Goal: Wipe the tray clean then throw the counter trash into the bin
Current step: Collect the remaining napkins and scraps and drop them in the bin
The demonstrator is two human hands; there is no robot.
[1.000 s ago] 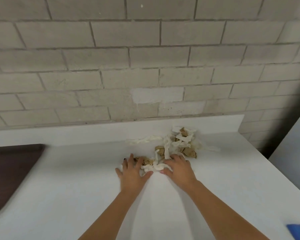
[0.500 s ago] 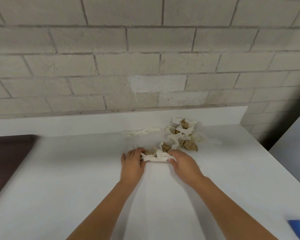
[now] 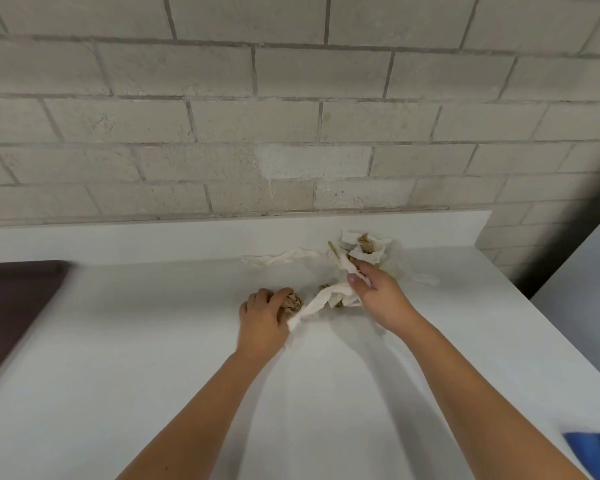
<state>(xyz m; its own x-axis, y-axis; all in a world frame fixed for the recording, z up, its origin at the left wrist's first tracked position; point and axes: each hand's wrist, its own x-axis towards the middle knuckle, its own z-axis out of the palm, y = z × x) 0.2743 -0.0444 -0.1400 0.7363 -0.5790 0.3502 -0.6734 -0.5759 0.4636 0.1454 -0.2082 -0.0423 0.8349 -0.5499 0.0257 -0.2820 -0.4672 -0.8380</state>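
Observation:
Crumpled white and brown paper scraps [image 3: 361, 249] lie in a heap on the white counter [image 3: 153, 341], close to its back edge. My left hand [image 3: 262, 318] grips a brown paper ball [image 3: 291, 301] and one end of a twisted white strip [image 3: 317, 304]. My right hand [image 3: 378, 294] pinches white paper at the near side of the heap, and the strip stretches between both hands. A thin white scrap [image 3: 278, 258] lies apart, to the left of the heap. The dark brown tray [image 3: 11, 299] sits at the left edge of the view.
A pale brick wall [image 3: 291, 133] rises behind the counter's low backsplash. The counter ends at the right, where a dark gap and a grey surface [image 3: 586, 292] follow. A blue cloth [image 3: 596, 452] shows at the bottom right corner.
My right hand has moved from the near scraps up to the heap and pinched paper there. My left hand has curled round the brown ball and strip end.

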